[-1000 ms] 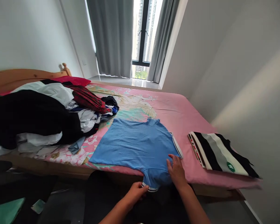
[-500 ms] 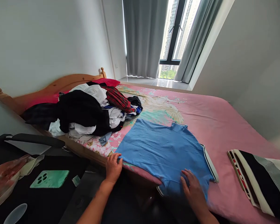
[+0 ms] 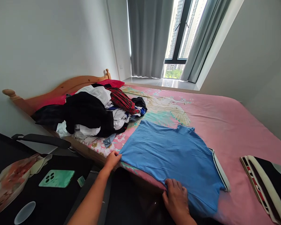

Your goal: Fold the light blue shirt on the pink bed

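Note:
A blue polo shirt (image 3: 164,153) with white-and-dark trim lies spread across the near side of the bed, its hem toward the left and its collar toward the right. At the near corner of the hem, my left hand (image 3: 112,159) is closed, pinching the fabric between thumb and fingers. My right hand (image 3: 176,197) rests at the shirt's near edge by the sleeve, fingers bent over the cloth and closed on it. The near sleeve is mostly hidden behind this hand.
A heap of clothes (image 3: 89,109) lies near the wooden headboard (image 3: 70,82). Folded striped fabric (image 3: 267,184) sits at the right on the pink bedsheet (image 3: 224,125). A black chair at lower left holds a green phone (image 3: 56,178), a plastic bag (image 3: 14,184) and a clear lid (image 3: 25,213).
My right hand has moved left along the shirt's near edge and closed on the cloth. My left hand has tightened on the hem corner. The view has shifted slightly left.

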The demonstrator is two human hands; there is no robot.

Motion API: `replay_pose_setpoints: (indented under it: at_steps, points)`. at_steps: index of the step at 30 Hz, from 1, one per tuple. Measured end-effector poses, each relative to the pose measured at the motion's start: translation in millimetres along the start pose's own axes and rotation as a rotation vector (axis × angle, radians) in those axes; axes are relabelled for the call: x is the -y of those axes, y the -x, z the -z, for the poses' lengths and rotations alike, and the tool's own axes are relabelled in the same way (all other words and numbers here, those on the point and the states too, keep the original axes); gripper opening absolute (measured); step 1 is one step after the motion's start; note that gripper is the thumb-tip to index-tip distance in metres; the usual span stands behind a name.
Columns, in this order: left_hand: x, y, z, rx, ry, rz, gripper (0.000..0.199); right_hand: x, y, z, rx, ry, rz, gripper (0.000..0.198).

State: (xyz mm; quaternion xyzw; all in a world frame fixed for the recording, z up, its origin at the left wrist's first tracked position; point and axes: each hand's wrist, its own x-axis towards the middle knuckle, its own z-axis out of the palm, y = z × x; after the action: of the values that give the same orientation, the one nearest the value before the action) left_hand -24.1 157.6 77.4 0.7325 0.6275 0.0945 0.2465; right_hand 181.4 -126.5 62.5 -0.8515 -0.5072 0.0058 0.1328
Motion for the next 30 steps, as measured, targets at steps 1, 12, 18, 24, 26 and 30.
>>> replay_pose_setpoints:
  at_steps: [1, 12, 18, 24, 26, 30]
  points:
    - [1.1, -1.3, 0.7, 0.015, 0.024, -0.002, 0.016, 0.2, -0.2, 0.6, 0.008, 0.003, -0.001, 0.025]
    - [-13.8, -3.7, -3.9, 0.064, 0.063, -0.057, 0.018, 7.7, -6.4, 5.6, 0.057, 0.012, -0.093, 0.028]
    - [-5.7, -16.2, -7.0, 0.169, 0.241, -0.048, 0.021, 5.6, -8.7, 16.5, 0.093, -0.041, -0.111, 0.024]
    - [8.1, -21.3, 0.6, 0.123, 0.249, -0.031, 0.037, 1.9, -7.9, 19.2, 0.181, -0.094, -0.081, 0.025]
    - [11.0, -20.7, 0.3, 0.102, 0.207, -0.039, 0.039, -0.1, -6.3, 20.1, 0.200, -0.101, -0.052, 0.025]
    - [12.1, -20.2, -2.6, 0.105, 0.135, -0.065, 0.043, -4.1, -11.6, 30.1, 0.224, -0.171, -0.004, 0.022]
